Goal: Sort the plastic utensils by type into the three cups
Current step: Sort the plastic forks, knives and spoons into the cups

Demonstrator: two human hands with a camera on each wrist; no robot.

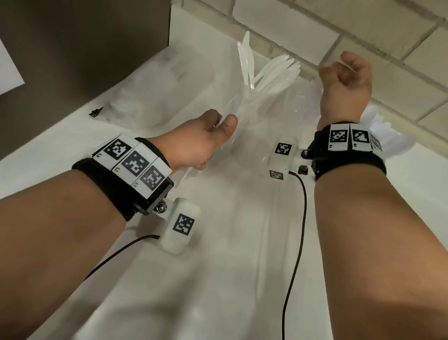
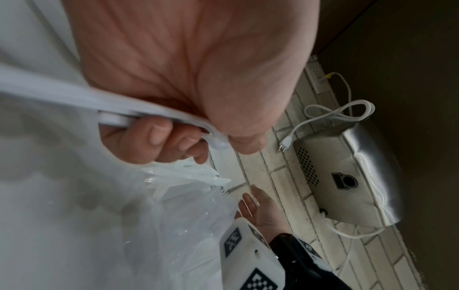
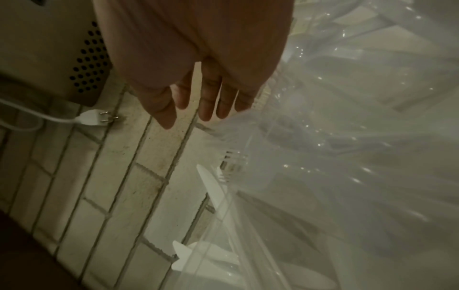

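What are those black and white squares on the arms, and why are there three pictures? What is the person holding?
These are a person's two bare arms, no machine. The patterned squares sit on wristbands that carry small cameras. The big picture comes from a camera on the person's head, looking down. The other two come from the wrist cameras, looking along each hand.

The left hand grips a bunch of white plastic utensils by their handles; their tips fan out toward the brick wall. They look like knives, but I cannot be sure. The right hand is lifted, fingers loose, holding nothing.

On the white counter lies crinkly clear plastic, with more white utensils behind the right wrist. The clear cups are hard to make out. A metal appliance hangs on the wall.
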